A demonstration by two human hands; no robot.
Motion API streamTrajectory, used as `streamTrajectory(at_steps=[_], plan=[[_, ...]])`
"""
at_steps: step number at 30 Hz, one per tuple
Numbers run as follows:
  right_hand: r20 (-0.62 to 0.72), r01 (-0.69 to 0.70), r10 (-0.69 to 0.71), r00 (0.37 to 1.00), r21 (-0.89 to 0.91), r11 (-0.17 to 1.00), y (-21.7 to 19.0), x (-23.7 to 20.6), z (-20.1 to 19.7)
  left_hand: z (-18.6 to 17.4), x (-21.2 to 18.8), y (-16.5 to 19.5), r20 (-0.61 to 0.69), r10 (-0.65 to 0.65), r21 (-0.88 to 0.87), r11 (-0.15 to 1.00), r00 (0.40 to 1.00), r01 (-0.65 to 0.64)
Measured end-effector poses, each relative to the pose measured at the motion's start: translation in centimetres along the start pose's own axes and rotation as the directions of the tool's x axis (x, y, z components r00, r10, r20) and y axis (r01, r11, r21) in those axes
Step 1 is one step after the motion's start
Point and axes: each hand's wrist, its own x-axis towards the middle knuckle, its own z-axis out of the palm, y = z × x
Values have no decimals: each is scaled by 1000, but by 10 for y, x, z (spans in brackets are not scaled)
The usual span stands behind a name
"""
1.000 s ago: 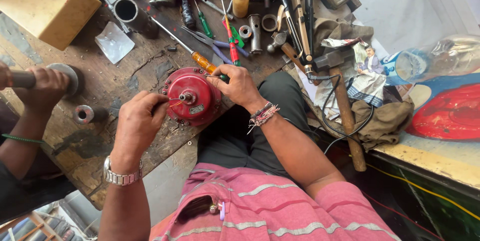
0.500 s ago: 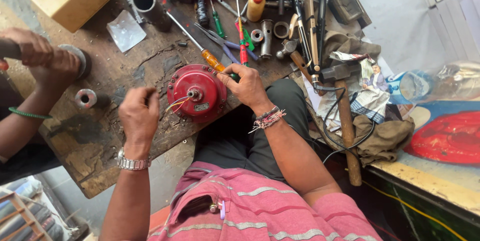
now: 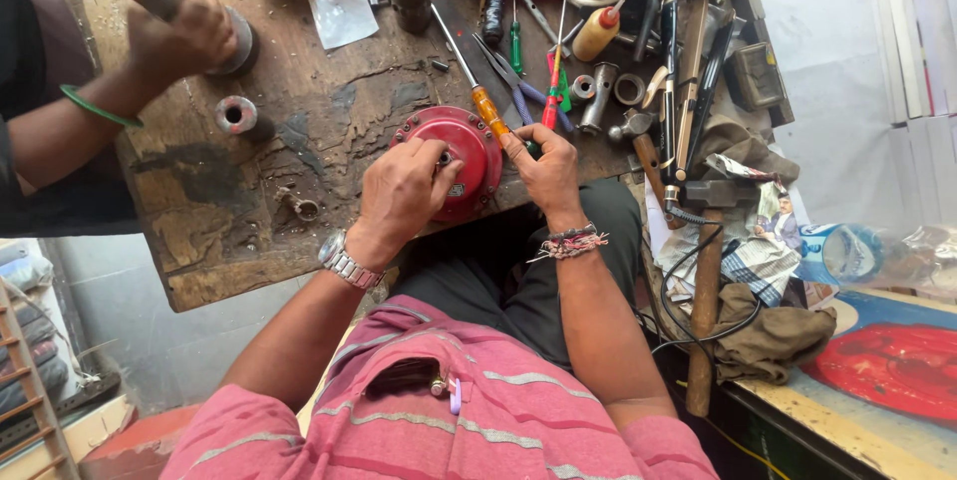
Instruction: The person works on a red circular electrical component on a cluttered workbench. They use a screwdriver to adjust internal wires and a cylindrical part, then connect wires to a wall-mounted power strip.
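Free room: bare worn tabletop [image 3: 299,141] left of the red round housing [image 3: 469,146], up to the small metal ring [image 3: 236,115]. Obstructions: orange-handled screwdriver [image 3: 477,91], pliers [image 3: 518,89] and crowded tools behind the housing; hammer [image 3: 704,291] at right; a co-worker's hands [image 3: 184,36] at the far left corner.

1 head camera looks steeply down, close over the cluttered workbench [image 3: 249,231].

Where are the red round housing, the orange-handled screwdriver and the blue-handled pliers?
red round housing [image 3: 477,146], head view, on its bare upper face.
orange-handled screwdriver [image 3: 489,111], head view, on the handle.
blue-handled pliers [image 3: 525,92], head view, on a handle.
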Motion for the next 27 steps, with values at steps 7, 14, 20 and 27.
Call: streamTrajectory(at_steps=[7,14,20,27], plan=[[-23,37,-38,999,-32,999,3,4,6,14,-3,-17,-28,-5,8,1000,1000,6],[-20,49,-49,999,-7,999,5,5,8,7,17,-38,8,-13,-8,1000,1000,13],[-24,19,-21,1000,-50,999,2,5,8,7,44,-56,81,5,29,1000,997,-7],[3,18,-18,1000,-82,996,-3,4,10,-12,71,-78,237,319,-86,948,918,-307]])
